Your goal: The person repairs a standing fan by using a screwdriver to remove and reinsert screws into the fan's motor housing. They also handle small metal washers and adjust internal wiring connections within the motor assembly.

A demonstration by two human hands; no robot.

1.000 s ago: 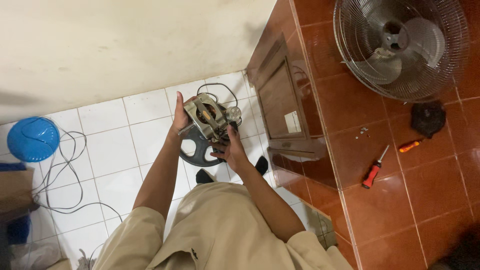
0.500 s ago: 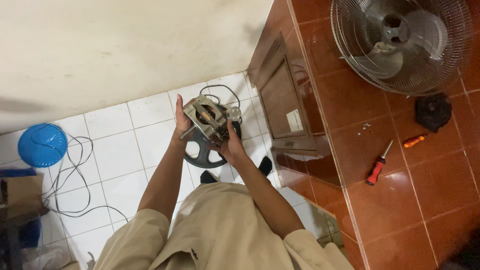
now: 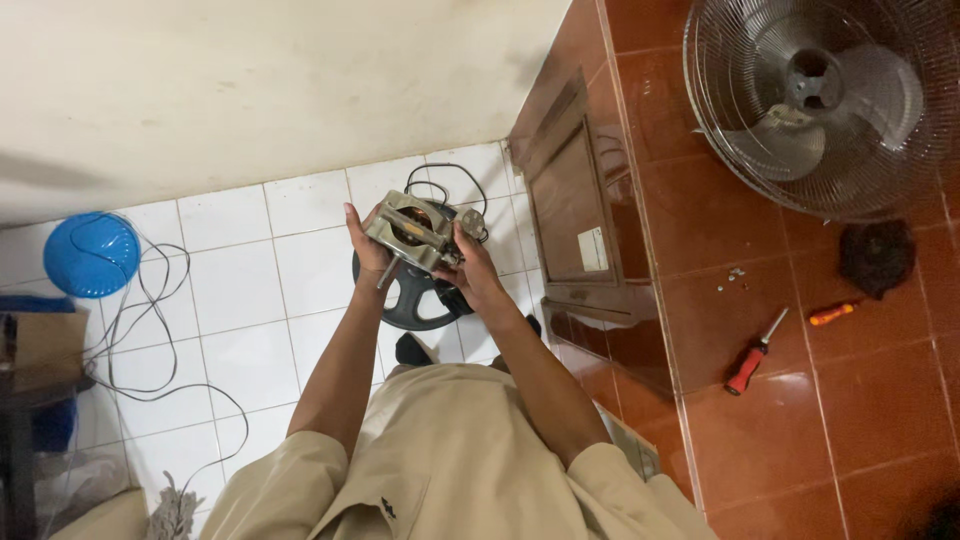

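A square metal fan motor (image 3: 412, 230) with copper windings and a projecting shaft is held up between both hands over the white tiled floor. My left hand (image 3: 365, 245) grips its left side. My right hand (image 3: 470, 268) grips its right side and underside. A black cord (image 3: 450, 180) loops from the motor's back. Directly below the motor lies a black round spoked fan part (image 3: 410, 300) on the tiles.
A fan with a metal grille (image 3: 830, 100) stands at the upper right on red tiles. A red screwdriver (image 3: 755, 352), an orange screwdriver (image 3: 832, 313), small screws (image 3: 733, 277) and a black cap (image 3: 877, 255) lie nearby. A dark wooden door (image 3: 575, 200) stands centre. A blue round cover (image 3: 92, 254) and white cable (image 3: 140, 340) lie left.
The two hands have kept hold of the motor and turned it slightly. The view has shifted a little; the tools and fan stay where they were.
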